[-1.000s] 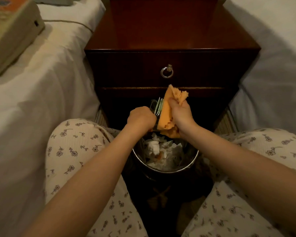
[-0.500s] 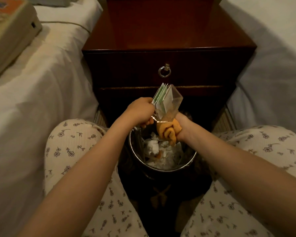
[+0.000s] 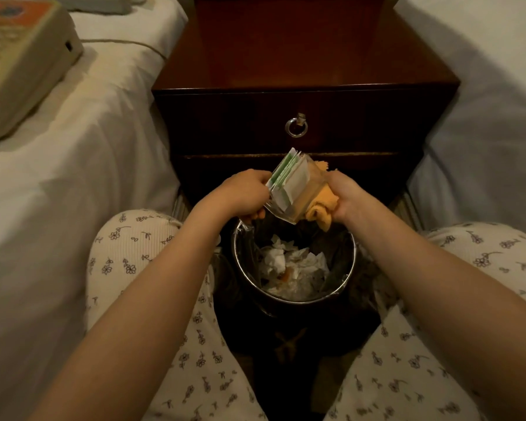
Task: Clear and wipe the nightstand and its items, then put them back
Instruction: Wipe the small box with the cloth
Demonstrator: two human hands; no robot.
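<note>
Orange cloth (image 3: pixel 318 208) is bunched in our right hand (image 3: pixel 345 197), whose fingers are curled tight round it, and it is pressed against the right-hand wall of a clear plastic holder (image 3: pixel 305 197). Our left hand (image 3: pixel 245 194) grips the holder from the opposite side, fingers curled under its lower left edge, so the holder sits between the two hands and touches both. It is tilted, with its base pointing down and toward us and its open mouth pointing up and away toward the drawer front. Its long axis runs along that slant. Green and white paper sachets (image 3: pixel 286 180) stand packed inside and poke out of the mouth. All this hangs in the air over a round waste bin (image 3: pixel 286 309) holding crumpled tissue, set between our knees. The dark wooden nightstand (image 3: pixel 301 50) is just beyond and higher up. We judge that we are wiping this one item, and its return to the nightstand top is not yet done. The cloth lies to the right of the holder, so the right hand is the one to rub along the slant while the left only steadies. If we tip the mouth much lower, the sachets could slide out into the bin.
</note>
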